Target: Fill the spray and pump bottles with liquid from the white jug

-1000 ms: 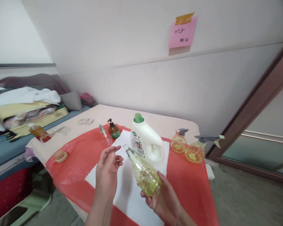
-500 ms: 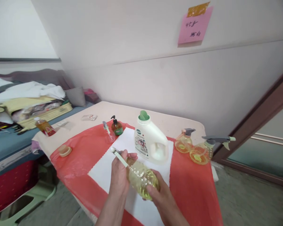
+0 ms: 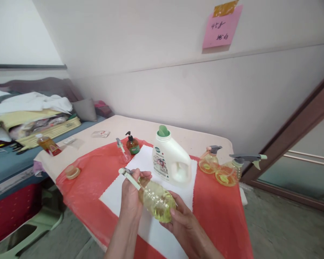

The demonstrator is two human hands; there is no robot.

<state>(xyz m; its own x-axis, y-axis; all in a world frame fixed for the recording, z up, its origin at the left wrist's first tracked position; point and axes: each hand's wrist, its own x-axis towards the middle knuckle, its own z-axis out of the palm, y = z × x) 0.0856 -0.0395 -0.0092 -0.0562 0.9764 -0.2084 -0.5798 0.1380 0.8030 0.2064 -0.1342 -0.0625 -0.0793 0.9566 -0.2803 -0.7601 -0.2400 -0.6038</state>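
Observation:
A clear spray bottle (image 3: pixel 157 201) with yellowish liquid lies tilted between my hands, its trigger head toward the left. Fingers of my left hand (image 3: pixel 132 192) wrap its neck just below the sprayer. My right hand (image 3: pixel 182 217) grips the rounded base, thumb on the near side. Behind the bottle, a large white detergent jug (image 3: pixel 170 158) stands upright with its mouth uncapped and a green spout showing. Under them is a white cloth (image 3: pixel 118 190) on a red plastic sheet (image 3: pixel 83 190).
Two more spray bottles with yellow liquid, one pinkish-headed (image 3: pixel 209 162) and one grey-headed (image 3: pixel 228 174), stand at the right. A brown pump bottle (image 3: pixel 133 145), a small clear spray bottle (image 3: pixel 123 153) and a round cap (image 3: pixel 72 172) are at the left. An amber bottle (image 3: pixel 49 145) lies farther left.
Both hands have shifted slightly left with the spray bottle, which now lies a little flatter. The view has also moved slightly. The jug and other bottles stay in place.

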